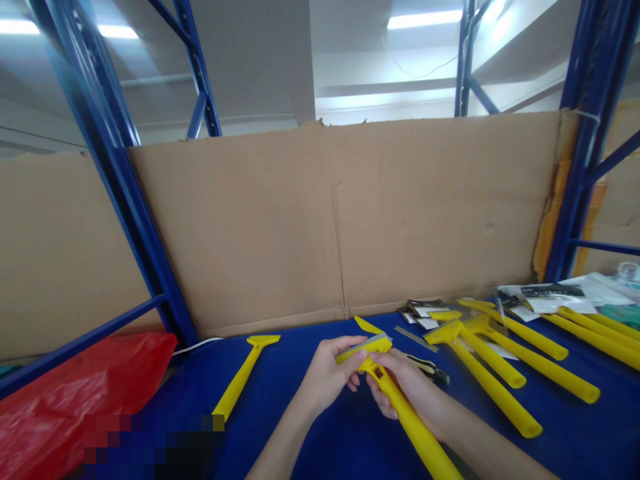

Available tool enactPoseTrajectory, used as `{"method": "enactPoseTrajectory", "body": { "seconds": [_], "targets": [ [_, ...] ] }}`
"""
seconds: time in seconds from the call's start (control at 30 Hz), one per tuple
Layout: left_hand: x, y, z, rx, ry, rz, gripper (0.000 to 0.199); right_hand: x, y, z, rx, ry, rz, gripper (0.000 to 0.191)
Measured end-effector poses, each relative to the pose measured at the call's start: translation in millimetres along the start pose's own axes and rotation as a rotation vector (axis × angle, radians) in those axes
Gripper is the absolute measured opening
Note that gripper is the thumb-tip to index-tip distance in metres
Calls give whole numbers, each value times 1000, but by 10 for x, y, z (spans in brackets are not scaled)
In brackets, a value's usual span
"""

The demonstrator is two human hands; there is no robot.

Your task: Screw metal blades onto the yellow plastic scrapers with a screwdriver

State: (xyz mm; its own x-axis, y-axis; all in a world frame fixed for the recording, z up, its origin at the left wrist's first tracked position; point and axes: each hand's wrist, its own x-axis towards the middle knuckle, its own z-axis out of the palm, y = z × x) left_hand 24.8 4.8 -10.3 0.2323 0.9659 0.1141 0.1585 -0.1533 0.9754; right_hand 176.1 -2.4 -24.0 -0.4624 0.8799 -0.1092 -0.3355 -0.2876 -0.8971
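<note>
A yellow long-handled scraper (407, 417) is held between both hands over the blue table, its head up and its handle slanting down to the right. A grey metal blade (374, 343) shows along the edge of its head. My left hand (333, 367) grips the left end of the head, thumb on its face. Around the neck, just below the head, my right hand (395, 380) is closed. Behind the head lie a loose yellow piece (367, 325) and a loose metal blade (415, 339). A screwdriver (430, 368) with a dark and yellow handle lies beyond my right hand.
Several yellow scrapers (495, 387) lie on the right side, by small packets (425, 312). Another scraper (243, 380) lies at left, near a red plastic bag (100, 380). A cardboard wall (260, 233) and blue rack posts (125, 193) bound the table (285, 400).
</note>
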Motion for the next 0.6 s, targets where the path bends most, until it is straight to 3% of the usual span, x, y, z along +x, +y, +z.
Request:
{"method": "enactPoseTrajectory", "body": {
  "seconds": [0.17,0.6],
  "targets": [
    [-46,43,-47,-99,-124,-13,69,10,-17,-48,19,-35,1,21],
    [-32,50,-60,-129,-140,-65,67,-68,-16,32,-98,103,45,19]
  ]
}}
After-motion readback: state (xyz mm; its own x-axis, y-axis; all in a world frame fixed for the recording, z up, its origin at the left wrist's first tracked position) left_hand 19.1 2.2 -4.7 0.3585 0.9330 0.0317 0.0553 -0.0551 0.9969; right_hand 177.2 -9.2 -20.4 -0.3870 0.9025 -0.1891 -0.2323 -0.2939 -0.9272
